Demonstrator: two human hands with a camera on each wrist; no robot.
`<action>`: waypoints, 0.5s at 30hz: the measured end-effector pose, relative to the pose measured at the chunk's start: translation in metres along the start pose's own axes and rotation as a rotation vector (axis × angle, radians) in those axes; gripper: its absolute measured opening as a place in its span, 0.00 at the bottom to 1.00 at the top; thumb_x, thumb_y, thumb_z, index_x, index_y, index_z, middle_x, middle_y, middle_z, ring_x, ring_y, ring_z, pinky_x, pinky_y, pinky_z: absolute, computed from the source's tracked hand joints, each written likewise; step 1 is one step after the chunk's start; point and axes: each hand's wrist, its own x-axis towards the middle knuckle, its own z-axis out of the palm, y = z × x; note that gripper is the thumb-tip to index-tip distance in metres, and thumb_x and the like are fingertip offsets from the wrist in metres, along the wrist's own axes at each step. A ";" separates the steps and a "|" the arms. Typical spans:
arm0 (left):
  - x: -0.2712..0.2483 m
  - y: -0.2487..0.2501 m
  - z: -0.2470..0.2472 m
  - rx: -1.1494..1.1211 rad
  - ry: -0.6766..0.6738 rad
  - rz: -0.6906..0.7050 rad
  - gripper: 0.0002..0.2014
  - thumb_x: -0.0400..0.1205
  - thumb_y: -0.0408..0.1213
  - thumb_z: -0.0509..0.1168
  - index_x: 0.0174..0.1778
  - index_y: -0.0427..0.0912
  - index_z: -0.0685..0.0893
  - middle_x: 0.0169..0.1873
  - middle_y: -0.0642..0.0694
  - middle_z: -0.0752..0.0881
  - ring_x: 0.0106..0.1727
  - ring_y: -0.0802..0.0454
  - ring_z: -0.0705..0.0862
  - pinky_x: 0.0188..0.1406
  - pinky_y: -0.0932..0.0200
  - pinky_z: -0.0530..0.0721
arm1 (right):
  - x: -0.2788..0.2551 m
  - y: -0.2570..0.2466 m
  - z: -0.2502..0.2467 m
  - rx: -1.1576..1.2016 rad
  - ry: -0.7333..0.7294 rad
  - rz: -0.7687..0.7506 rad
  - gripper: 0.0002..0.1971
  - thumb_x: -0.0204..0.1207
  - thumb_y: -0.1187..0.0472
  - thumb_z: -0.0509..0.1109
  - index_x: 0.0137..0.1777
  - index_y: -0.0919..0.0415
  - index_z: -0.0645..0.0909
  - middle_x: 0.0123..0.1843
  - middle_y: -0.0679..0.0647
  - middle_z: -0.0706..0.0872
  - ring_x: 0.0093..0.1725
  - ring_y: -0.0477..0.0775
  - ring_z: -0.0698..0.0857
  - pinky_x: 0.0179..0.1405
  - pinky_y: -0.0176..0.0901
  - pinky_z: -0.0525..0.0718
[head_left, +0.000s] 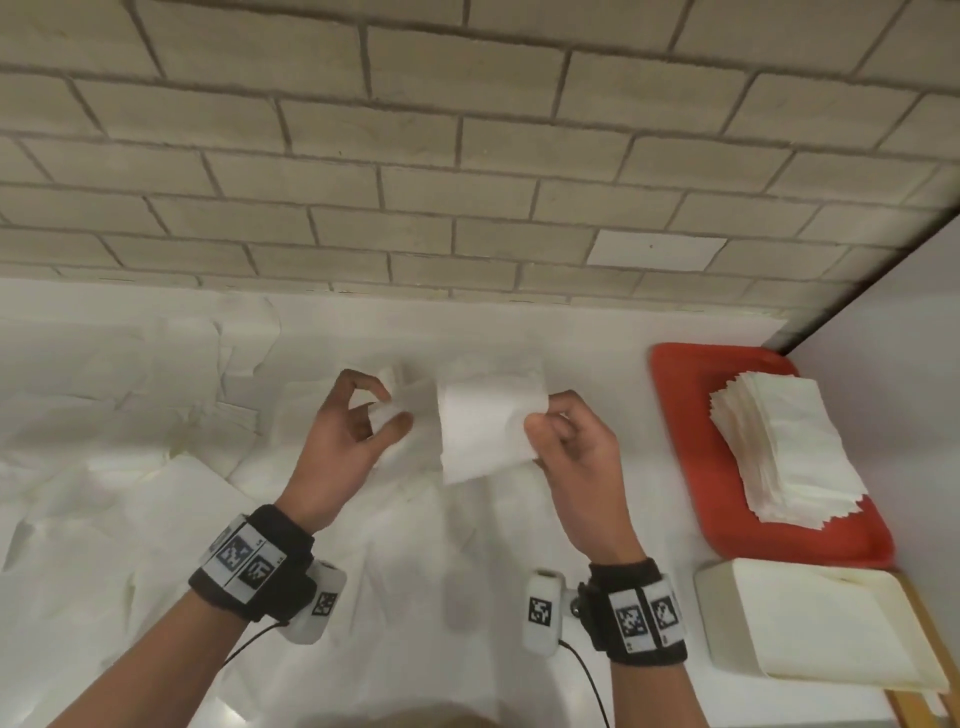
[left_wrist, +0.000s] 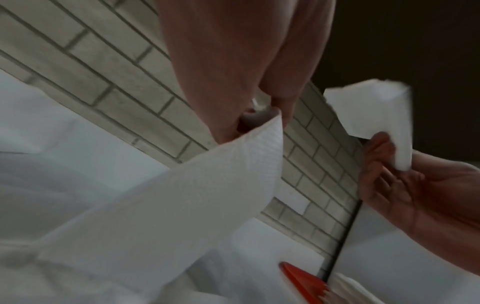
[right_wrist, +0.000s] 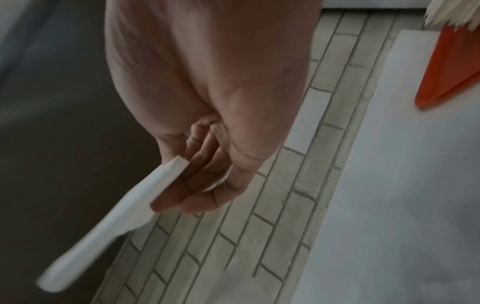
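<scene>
Napkin, folded to a small rectangle, is in the air over the counter, btwn both hands and just left of the right hand. Right hand pinches the napkin's right edge btwn thumb and curled fingers; the rest projects leftward, unsupported. Left hand pinches a separate loose sheet by its top end; per left wrist view, the sheet hangs down and away to the left. Napkin and loose sheet appear apart, but the head view is blurred there, so not certain. Key relation: stack of folded napkins on red tray lies to the right of the right hand and well apart from the left hand. Right hand is nearer, so transfer is judged a right-hand move, rightward. Napkin long axis runs approx. near-to-far, roughly matching the stack's, so little rotation looks necessary. Room: bare counter btwn right hand and tray rim, path open. Limits: side panel just beyond tray on the right, brick wall at far edge, box just on the near side of tray. Spread sheets cover counter to the left.
</scene>
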 end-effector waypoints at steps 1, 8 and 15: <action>-0.003 0.005 0.009 -0.021 -0.049 0.022 0.14 0.87 0.31 0.75 0.60 0.46 0.77 0.34 0.41 0.80 0.30 0.45 0.70 0.27 0.56 0.69 | -0.007 -0.003 -0.003 -0.006 0.011 0.001 0.02 0.90 0.62 0.74 0.54 0.56 0.83 0.36 0.73 0.78 0.42 0.55 0.79 0.49 0.51 0.79; -0.026 0.037 0.068 -0.276 -0.206 -0.112 0.14 0.85 0.36 0.62 0.44 0.34 0.91 0.45 0.36 0.87 0.49 0.42 0.83 0.55 0.43 0.75 | -0.054 -0.007 -0.024 -0.076 0.060 -0.019 0.12 0.90 0.62 0.74 0.67 0.51 0.76 0.39 0.70 0.89 0.41 0.75 0.84 0.43 0.66 0.77; -0.046 0.052 0.115 -0.125 -0.329 0.082 0.28 0.86 0.53 0.72 0.39 0.28 0.77 0.36 0.39 0.71 0.41 0.42 0.68 0.45 0.40 0.64 | -0.086 -0.022 -0.063 -0.237 0.096 -0.104 0.20 0.87 0.61 0.77 0.74 0.43 0.80 0.62 0.50 0.92 0.60 0.58 0.92 0.57 0.54 0.91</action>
